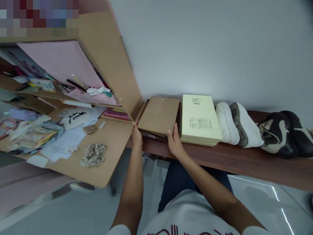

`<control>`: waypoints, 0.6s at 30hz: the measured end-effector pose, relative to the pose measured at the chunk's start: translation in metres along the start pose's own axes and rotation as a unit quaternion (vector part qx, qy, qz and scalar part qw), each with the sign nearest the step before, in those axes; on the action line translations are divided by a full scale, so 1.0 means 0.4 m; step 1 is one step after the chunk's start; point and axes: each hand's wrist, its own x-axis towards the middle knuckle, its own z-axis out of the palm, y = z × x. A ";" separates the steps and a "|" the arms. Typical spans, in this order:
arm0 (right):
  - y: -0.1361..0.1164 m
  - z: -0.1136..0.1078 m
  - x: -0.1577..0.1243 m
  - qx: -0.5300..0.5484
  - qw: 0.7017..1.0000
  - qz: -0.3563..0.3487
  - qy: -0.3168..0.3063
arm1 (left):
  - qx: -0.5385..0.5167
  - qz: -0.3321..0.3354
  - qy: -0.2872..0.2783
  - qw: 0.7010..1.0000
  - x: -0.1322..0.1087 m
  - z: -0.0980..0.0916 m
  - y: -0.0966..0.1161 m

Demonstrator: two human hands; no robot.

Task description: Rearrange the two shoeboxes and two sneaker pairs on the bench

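A brown cardboard box rests on the dark wooden shelf, between the desk's side panel and a pale yellow shoebox. My left hand grips its near left corner, with the fingers partly hidden by the box and the panel. On the near right corner is my right hand, thumb against the front and fingers along the side. The pale yellow shoebox, printed with small labels, lies just right of my right hand.
White shoes and black shoes line the shelf to the right. The desk at left bears papers, a scrunchie, a white fan and plastic packets. A wall runs behind the shelf.
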 end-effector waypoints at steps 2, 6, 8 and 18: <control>0.003 0.008 0.044 0.003 1.000 -0.002 0.003 | -0.032 -0.023 0.018 0.999 0.021 0.033 0.011; 0.013 0.010 0.097 -0.006 1.000 -0.020 -0.006 | -0.033 0.008 0.008 0.999 0.040 0.063 0.030; 0.018 0.011 0.106 -0.018 0.999 -0.035 -0.005 | -0.016 0.033 0.007 0.999 0.044 0.072 0.032; 0.008 0.001 0.091 -0.007 1.000 0.028 -0.004 | -0.051 0.001 0.007 0.999 0.037 0.045 0.059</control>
